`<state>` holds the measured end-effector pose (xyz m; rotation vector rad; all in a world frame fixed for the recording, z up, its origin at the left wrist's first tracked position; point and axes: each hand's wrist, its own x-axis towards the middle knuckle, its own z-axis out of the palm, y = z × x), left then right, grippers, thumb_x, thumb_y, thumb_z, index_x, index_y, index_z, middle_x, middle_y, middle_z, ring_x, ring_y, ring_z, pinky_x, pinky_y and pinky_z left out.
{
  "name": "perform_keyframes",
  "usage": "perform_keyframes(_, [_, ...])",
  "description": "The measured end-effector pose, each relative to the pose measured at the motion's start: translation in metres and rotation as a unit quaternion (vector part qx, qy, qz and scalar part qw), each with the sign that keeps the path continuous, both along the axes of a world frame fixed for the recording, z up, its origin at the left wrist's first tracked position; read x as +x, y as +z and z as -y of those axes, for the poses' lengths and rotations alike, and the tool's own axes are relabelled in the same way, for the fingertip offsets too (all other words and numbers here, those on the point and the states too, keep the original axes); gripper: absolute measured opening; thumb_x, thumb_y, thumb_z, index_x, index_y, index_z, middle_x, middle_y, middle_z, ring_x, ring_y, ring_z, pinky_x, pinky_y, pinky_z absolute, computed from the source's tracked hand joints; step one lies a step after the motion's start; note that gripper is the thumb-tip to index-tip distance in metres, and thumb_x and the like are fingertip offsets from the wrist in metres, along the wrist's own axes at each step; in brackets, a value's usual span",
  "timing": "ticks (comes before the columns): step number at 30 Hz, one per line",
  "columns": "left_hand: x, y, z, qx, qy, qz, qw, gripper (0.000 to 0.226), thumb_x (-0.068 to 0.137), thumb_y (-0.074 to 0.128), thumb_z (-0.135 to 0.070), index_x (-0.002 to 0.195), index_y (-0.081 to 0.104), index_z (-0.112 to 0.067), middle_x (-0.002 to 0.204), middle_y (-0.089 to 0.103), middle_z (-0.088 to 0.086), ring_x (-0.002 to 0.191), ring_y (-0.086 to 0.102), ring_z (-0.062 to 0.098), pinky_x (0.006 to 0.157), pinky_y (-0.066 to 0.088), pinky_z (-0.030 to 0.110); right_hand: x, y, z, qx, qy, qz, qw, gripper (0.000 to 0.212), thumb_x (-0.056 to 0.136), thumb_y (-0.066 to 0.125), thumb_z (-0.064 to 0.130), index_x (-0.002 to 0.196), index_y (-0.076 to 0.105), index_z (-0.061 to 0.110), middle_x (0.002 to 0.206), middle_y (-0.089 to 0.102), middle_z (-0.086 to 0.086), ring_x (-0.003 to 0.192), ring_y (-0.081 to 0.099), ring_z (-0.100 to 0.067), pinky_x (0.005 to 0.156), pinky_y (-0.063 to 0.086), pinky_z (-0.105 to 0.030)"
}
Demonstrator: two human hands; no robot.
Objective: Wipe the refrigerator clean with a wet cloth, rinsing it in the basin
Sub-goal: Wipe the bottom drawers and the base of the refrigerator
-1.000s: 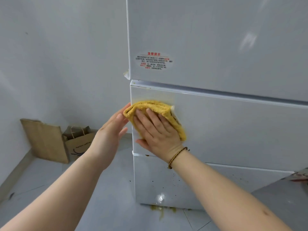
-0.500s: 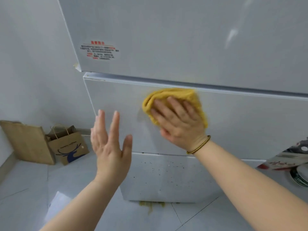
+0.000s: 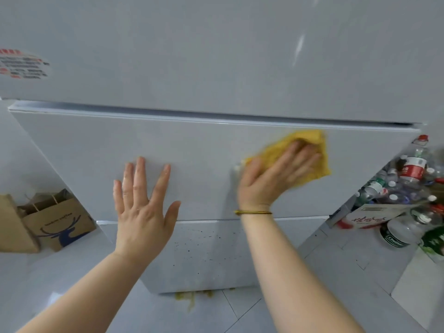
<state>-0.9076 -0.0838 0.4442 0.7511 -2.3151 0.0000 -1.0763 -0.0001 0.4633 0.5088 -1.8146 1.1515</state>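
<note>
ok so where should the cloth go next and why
Probably draw the yellow cloth straight down toward the lower panel. The right hand presses it flat near the upper right corner of the middle door, where the surface looks clean, while the lower panel is dotted with dark specks.

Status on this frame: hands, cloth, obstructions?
Right hand flat, pressing fuzzy yellow cloth onto white refrigerator's middle door. Left hand open, spread at same door. Dark specks on lowest door; nothing blocking.
</note>
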Motion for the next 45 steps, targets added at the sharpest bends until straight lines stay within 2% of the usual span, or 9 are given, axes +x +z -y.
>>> perform_keyframes(2, [0.000, 0.000, -0.001, -0.001, 0.000, -0.001, 1.000, 0.056, 0.086, 0.032, -0.039, 0.136, 0.030, -0.013, 0.142, 0.014, 0.021, 0.131, 0.009, 0.037, 0.112, -0.014, 0.029, 0.027, -0.018, 0.018, 0.113, 0.046, -0.060, 0.991, 0.055, 0.095, 0.014, 0.046, 0.143, 0.011, 0.020, 0.156, -0.013, 0.001, 0.143, -0.013, -0.023, 0.115, -0.010, -0.036])
perform_keyframes(5, [-0.004, -0.005, -0.009, -0.001, -0.010, 0.017, 1.000, 0.056, 0.082, 0.034, -0.031, 0.135, 0.032, -0.012, 0.140, 0.018, 0.023, 0.130, 0.014, 0.038, 0.112, -0.014, 0.028, 0.029, -0.047, 0.018, 0.323, 0.040, -0.231, 0.917, 0.052, 0.092, 0.021, 0.036, 0.142, 0.017, 0.023, 0.152, 0.007, 0.003, 0.143, -0.012, -0.021, 0.117, -0.006, -0.039])
perform_keyframes(9, [-0.008, -0.010, -0.013, 0.019, -0.005, 0.030, 0.999, 0.060, 0.078, 0.033, -0.031, 0.135, 0.033, -0.013, 0.142, 0.016, 0.022, 0.132, 0.006, 0.035, 0.111, -0.015, 0.024, -0.024, -0.048, -0.030, 0.338, 0.016, -0.311, 0.888, 0.046, 0.091, 0.025, 0.035, 0.137, 0.026, 0.028, 0.155, 0.007, 0.006, 0.144, -0.008, -0.019, 0.117, -0.003, -0.038])
perform_keyframes(15, [-0.010, -0.015, -0.014, 0.025, -0.012, 0.033, 0.999, 0.065, 0.074, 0.039, -0.027, 0.136, 0.032, -0.011, 0.142, 0.015, 0.026, 0.131, 0.003, 0.036, 0.110, -0.016, 0.022, -0.088, -0.024, -0.118, 0.133, -0.015, -0.006, 0.991, 0.051, 0.085, 0.035, 0.016, 0.134, 0.026, 0.003, 0.144, 0.019, -0.035, 0.135, 0.007, -0.044, 0.113, -0.002, -0.030])
perform_keyframes(20, [-0.011, -0.012, -0.015, 0.044, -0.024, 0.010, 0.999, 0.073, 0.066, 0.055, -0.015, 0.136, 0.033, -0.011, 0.143, 0.021, 0.031, 0.131, 0.001, 0.032, 0.108, -0.016, 0.017, -0.080, -0.007, -0.148, -0.122, -0.036, 0.344, 0.930, 0.053, 0.088, 0.036, -0.004, 0.139, 0.035, 0.009, 0.141, 0.043, -0.012, 0.127, 0.043, -0.026, 0.100, 0.034, -0.024])
perform_keyframes(26, [0.023, -0.022, -0.016, 0.228, -0.029, -0.031, 0.973, 0.023, 0.081, 0.049, -0.005, 0.099, 0.063, -0.004, 0.108, 0.064, 0.020, 0.102, 0.050, 0.038, 0.099, 0.031, 0.045, -0.030, -0.014, -0.162, -0.185, -0.030, 0.419, 0.889, 0.034, 0.085, 0.052, 0.001, 0.118, 0.056, 0.006, 0.099, 0.056, -0.002, 0.092, 0.051, -0.015, 0.093, 0.046, -0.034])
perform_keyframes(29, [0.053, -0.041, -0.005, 0.444, 0.104, -0.013, 0.890, 0.022, 0.088, 0.046, -0.007, 0.101, 0.062, -0.013, 0.100, 0.065, 0.014, 0.088, 0.054, 0.036, 0.089, 0.043, 0.045, 0.006, -0.011, -0.148, -0.207, 0.022, 0.438, 0.875, 0.036, 0.085, 0.062, 0.008, 0.119, 0.053, 0.006, 0.104, 0.056, -0.003, 0.094, 0.053, -0.015, 0.087, 0.045, -0.030])
perform_keyframes(35, [0.082, -0.049, 0.059, 0.598, 0.143, -0.074, 0.785, 0.065, 0.086, 0.054, -0.001, 0.142, 0.023, -0.010, 0.148, 0.029, 0.012, 0.130, 0.034, 0.033, 0.101, 0.034, 0.043, 0.067, 0.000, -0.112, -0.150, 0.078, 0.447, 0.878, 0.024, 0.085, 0.060, 0.005, 0.109, 0.054, 0.006, 0.082, 0.052, 0.009, 0.090, 0.050, -0.016, 0.082, 0.041, -0.028])
perform_keyframes(45, [0.080, -0.054, 0.103, 0.672, 0.014, -0.074, 0.736, 0.034, 0.082, 0.052, 0.012, 0.110, 0.053, -0.005, 0.101, 0.052, 0.007, 0.096, 0.048, 0.022, 0.082, 0.033, 0.027, 0.140, -0.019, -0.059, -0.101, 0.109, 0.483, 0.863, 0.022, 0.084, 0.059, 0.000, 0.099, 0.051, 0.015, 0.093, 0.055, -0.004, 0.088, 0.052, -0.020, 0.079, 0.040, -0.029])
